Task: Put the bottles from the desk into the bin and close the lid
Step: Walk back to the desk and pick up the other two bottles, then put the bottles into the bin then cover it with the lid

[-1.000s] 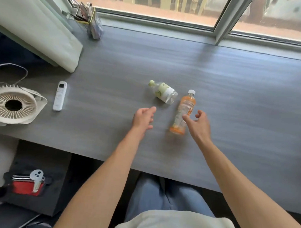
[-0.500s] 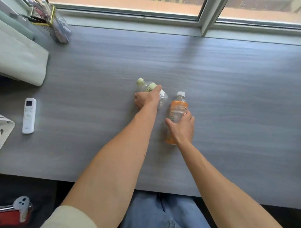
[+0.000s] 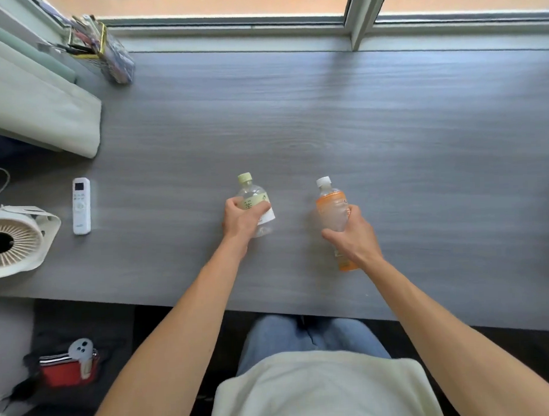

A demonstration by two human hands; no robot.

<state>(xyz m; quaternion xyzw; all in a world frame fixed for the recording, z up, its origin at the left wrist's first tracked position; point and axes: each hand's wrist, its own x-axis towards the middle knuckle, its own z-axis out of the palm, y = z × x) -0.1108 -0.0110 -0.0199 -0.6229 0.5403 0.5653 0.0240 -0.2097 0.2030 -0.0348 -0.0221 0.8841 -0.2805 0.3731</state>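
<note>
My left hand [image 3: 240, 221] is closed around a small clear bottle [image 3: 251, 193] with a pale green cap and a green-and-white label. My right hand [image 3: 355, 236] grips a taller orange-tinted bottle [image 3: 330, 206] with a white cap. Both bottles point away from me, over the middle of the grey wood-grain desk [image 3: 326, 119]. I cannot tell whether they still touch the desk. No bin appears in the head view.
A white remote [image 3: 81, 206] and a white fan [image 3: 13, 240] lie on the desk's left side. A folded pale cushion [image 3: 36, 104] and a wire pen holder [image 3: 106, 52] sit at the back left. A red pouch [image 3: 68, 369] rests on the dark surface below the desk's left edge.
Both hands went from reaching with fingers apart to closing on the bottles. The bottles have been turned from lying slanted to pointing away from me and stand farther apart.
</note>
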